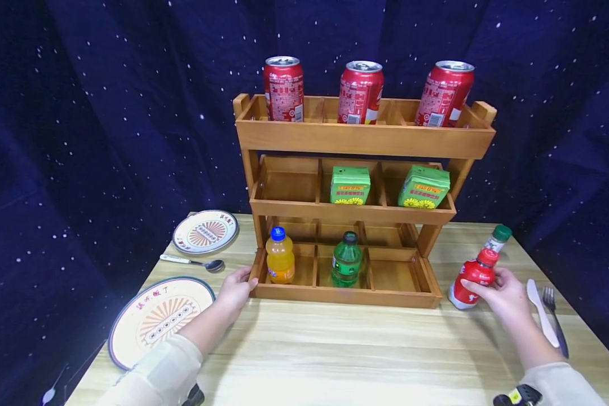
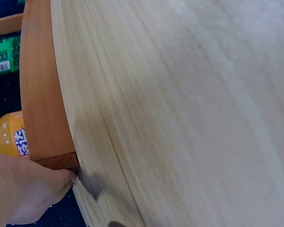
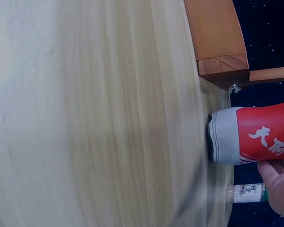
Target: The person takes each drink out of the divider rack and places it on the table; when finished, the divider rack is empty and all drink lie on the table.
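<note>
My right hand (image 1: 510, 296) grips a red bottle (image 1: 474, 279) with a red cap and a pale base, right of the wooden rack (image 1: 345, 296). The bottle leans a little; whether its base touches the table I cannot tell. Just behind it stands a green-capped shaker bottle (image 1: 497, 239), partly hidden. My left hand (image 1: 235, 290) holds the rack's lower left front corner, also seen in the left wrist view. Within the bottom tier stand an orange drink bottle (image 1: 280, 259) with a blue cap, in the left compartment, and a green bottle (image 1: 346, 262) in the middle one.
Red cans (image 1: 361, 93) stand along the top tier, green drink cartons (image 1: 350, 186) in the middle one. To the left lie a large plate (image 1: 132, 316), a small plate (image 1: 182, 231) and a spoon (image 1: 214, 265); to the right, a knife (image 1: 543, 316) and a fork (image 1: 555, 321).
</note>
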The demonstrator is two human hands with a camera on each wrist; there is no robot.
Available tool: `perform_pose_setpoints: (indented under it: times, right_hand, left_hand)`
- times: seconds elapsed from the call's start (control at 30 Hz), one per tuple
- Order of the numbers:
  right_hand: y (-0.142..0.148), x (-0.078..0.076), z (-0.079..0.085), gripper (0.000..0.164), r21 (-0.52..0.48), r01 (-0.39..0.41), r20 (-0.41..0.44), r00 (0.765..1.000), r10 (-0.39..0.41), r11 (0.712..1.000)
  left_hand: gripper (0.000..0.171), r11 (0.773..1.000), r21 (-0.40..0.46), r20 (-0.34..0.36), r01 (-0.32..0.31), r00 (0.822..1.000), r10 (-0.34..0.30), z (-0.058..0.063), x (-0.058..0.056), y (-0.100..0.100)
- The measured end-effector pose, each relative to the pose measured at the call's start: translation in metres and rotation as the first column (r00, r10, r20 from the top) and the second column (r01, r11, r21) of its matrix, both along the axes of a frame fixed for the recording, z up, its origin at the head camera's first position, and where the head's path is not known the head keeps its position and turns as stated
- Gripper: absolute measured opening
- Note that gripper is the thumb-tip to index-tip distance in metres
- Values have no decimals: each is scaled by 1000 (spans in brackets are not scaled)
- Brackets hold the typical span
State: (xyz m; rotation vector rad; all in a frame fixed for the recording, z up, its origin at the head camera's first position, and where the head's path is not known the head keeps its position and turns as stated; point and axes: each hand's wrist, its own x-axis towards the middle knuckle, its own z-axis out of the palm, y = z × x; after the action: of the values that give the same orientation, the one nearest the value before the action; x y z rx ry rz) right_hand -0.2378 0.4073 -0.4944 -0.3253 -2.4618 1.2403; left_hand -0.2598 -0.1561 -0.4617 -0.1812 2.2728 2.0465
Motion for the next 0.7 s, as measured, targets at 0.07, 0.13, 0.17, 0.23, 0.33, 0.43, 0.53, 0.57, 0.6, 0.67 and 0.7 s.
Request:
perform_pose_setpoints:
  times: [0.07, 0.13, 0.17, 0.23, 0.33, 0.43, 0.53, 0.57, 0.6, 0.67, 0.7]
  right_hand:
    - [-13, 9, 20, 76, 8, -15, 43, 999, 14, 1000]
    - [-27, 19, 38, 79, 35, -2, 73, 997, -1, 999]
    - [-35, 24, 50, 81, 34, 6, 77, 997, -9, 999]
    - [-49, 33, 69, 82, 36, 57, 47, 997, -58, 998]
    - [-70, 41, 92, 77, -5, 151, -141, 979, -150, 989]
    - [-95, 46, 111, 68, -30, 159, -368, 916, -159, 987]
    - [-122, 44, 119, 63, 19, 51, -477, 878, -36, 999]
    - [-131, 42, 119, 62, 41, -1, -473, 881, 21, 999]
    - [-140, 39, 118, 60, 58, -57, -461, 884, 77, 997]
    - [-157, 32, 113, 61, 81, -179, -400, 895, 197, 980]
    - [-166, 29, 109, 63, 88, -235, -361, 898, 251, 968]
  left_hand:
    - [44, 1000, 6, -4, 2, 1000, -2, 0, 0, 0]
    - [45, 1000, 17, -4, 4, 1000, -4, 1, 0, 0]
    - [45, 1000, 22, -4, 7, 1000, -7, 1, 0, 0]
    - [45, 1000, 27, -2, 7, 1000, -7, 1, 0, 0]
    - [45, 1000, 30, -5, 5, 1000, -5, 0, 1, -1]
    - [45, 1000, 22, -9, 5, 1000, -5, 1, 1, -1]
    - [46, 1000, 7, 2, 5, 1000, -5, 1, 1, -1]
    - [46, 1000, 3, 2, 6, 1000, -6, 1, 1, 0]
    - [46, 1000, 0, 4, 7, 1000, -7, 1, 1, 0]
    - [45, 1000, -3, 7, 9, 1000, -9, 2, 1, 1]
    - [45, 1000, -4, 6, 10, 1000, -10, 2, 0, 2]
